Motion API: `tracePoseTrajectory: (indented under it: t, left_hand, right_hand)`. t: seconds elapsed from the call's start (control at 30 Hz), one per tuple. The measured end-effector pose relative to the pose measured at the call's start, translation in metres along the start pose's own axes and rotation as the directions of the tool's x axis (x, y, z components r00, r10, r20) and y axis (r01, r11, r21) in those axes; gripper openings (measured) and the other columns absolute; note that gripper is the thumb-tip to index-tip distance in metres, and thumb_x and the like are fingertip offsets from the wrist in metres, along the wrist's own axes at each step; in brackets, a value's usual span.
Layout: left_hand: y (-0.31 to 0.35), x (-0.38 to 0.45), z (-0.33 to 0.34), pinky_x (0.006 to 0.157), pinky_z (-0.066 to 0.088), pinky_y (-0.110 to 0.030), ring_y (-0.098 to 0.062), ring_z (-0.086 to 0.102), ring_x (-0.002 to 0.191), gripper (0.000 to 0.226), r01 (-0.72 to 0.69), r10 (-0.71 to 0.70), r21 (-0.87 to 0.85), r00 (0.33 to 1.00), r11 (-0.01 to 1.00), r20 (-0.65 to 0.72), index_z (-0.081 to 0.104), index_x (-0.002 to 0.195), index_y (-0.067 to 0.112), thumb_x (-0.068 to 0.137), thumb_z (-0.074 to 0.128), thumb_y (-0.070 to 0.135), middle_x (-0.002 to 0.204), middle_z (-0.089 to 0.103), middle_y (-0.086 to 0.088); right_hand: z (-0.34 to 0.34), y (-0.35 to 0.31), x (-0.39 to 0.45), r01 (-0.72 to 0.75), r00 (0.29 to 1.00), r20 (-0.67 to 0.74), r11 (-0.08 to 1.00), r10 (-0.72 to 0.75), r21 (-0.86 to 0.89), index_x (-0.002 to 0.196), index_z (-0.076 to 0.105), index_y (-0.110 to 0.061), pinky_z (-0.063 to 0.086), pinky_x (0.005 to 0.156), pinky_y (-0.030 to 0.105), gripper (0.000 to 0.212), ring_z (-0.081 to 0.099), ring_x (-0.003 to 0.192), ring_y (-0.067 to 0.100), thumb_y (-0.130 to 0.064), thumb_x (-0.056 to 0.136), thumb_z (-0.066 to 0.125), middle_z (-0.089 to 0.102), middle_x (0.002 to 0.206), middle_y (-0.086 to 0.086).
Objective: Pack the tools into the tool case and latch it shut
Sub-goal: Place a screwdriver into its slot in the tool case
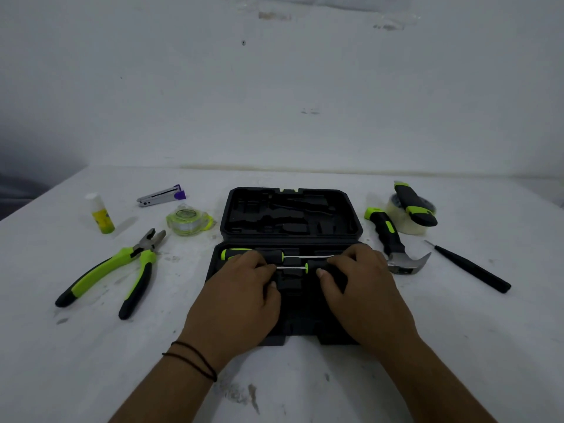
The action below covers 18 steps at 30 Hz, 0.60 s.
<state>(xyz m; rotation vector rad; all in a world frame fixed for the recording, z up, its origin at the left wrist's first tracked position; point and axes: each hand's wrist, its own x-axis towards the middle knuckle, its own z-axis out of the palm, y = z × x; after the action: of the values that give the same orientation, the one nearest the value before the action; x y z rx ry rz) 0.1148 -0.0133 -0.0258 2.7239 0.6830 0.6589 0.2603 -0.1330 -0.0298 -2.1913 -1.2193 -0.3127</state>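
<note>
While both hands press down inside the open tool case [291, 215], two screwdrivers lie in its near half. The left hand [241, 288] rests its fingers on the far screwdriver [268, 255]. The right hand [363, 285] pinches the near screwdriver [311, 266] into its slot. Much is left to pack. The pliers [113, 270] wait on the counter [305, 392] left of the hands. The hammer [393, 239], utility knife [415, 206] and thin black tool [473, 267] wait on the right. The lid is still up and unlatched.

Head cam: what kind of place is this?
Probably a makeshift work table, not a fitted workshop: a white table against a bare scuffed wall, an open tool case, loose pliers and a hammer.
</note>
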Motion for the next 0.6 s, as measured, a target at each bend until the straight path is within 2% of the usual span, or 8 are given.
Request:
tracePoseTrajectory:
  t: [0.1, 0.23, 0.4, 0.5, 0.6]
  left_hand:
    - [-0.001, 0.0, 0.0, 0.08, 0.046, -0.024, -0.011, 0.051, 0.091, 0.053, 0.0, 0.0, -0.009, 1.0, 1.0, -0.004, 0.066, 0.103, 0.017, 0.08, 0.024, 0.041, 0.098, 0.057, 0.007]
    - [0.001, 0.001, -0.002, 0.08, 0.047, -0.025, -0.014, 0.056, 0.09, 0.051, 0.009, -0.009, -0.006, 1.0, 1.0, -0.019, 0.067, 0.103, 0.017, 0.079, 0.029, 0.039, 0.096, 0.062, 0.005]
    - [0.005, 0.008, -0.003, 0.073, 0.047, -0.024, -0.015, 0.061, 0.087, 0.048, 0.068, -0.067, 0.006, 0.997, 0.998, -0.025, 0.07, 0.1, 0.019, 0.079, 0.033, 0.041, 0.091, 0.067, 0.004]
    - [0.018, 0.011, -0.002, 0.071, 0.049, -0.026, -0.015, 0.059, 0.087, 0.04, 0.101, -0.1, 0.028, 0.995, 0.994, -0.025, 0.068, 0.096, 0.02, 0.078, 0.039, 0.041, 0.092, 0.063, 0.003]
    - [0.036, 0.017, 0.002, 0.073, 0.051, -0.03, -0.016, 0.058, 0.087, 0.036, 0.069, -0.072, -0.036, 0.994, 0.997, -0.084, 0.068, 0.093, 0.016, 0.077, 0.044, 0.039, 0.092, 0.06, 0.001]
  right_hand:
    - [-0.001, 0.001, 0.0, -0.013, 1.0, -0.009, 1.0, 0.013, 0.012, 0.088, 0.066, -0.012, 0.033, 0.076, 0.024, 0.021, 0.036, 0.086, 0.01, -0.031, 0.084, 0.058, 0.052, 0.089, 0.002]
    - [-0.002, 0.001, 0.001, 0.011, 1.0, -0.008, 0.999, -0.011, 0.033, 0.085, 0.067, -0.015, 0.041, 0.074, 0.027, 0.025, 0.048, 0.082, 0.014, -0.035, 0.082, 0.052, 0.055, 0.082, -0.001]
    - [-0.006, 0.001, 0.003, 0.016, 1.0, -0.024, 0.999, -0.015, 0.036, 0.082, 0.068, -0.017, 0.044, 0.072, 0.032, 0.024, 0.052, 0.077, 0.014, -0.034, 0.081, 0.051, 0.057, 0.079, -0.002]
    - [-0.009, 0.006, 0.005, 0.026, 0.999, -0.03, 0.999, -0.027, -0.048, 0.081, 0.068, -0.018, 0.043, 0.071, 0.034, 0.022, 0.055, 0.074, 0.019, -0.032, 0.08, 0.052, 0.059, 0.077, 0.0]
    - [-0.019, 0.013, 0.014, 0.016, 0.999, -0.049, 0.991, -0.023, -0.132, 0.083, 0.07, -0.018, 0.042, 0.071, 0.037, 0.016, 0.058, 0.076, 0.024, -0.027, 0.081, 0.057, 0.062, 0.078, 0.002]
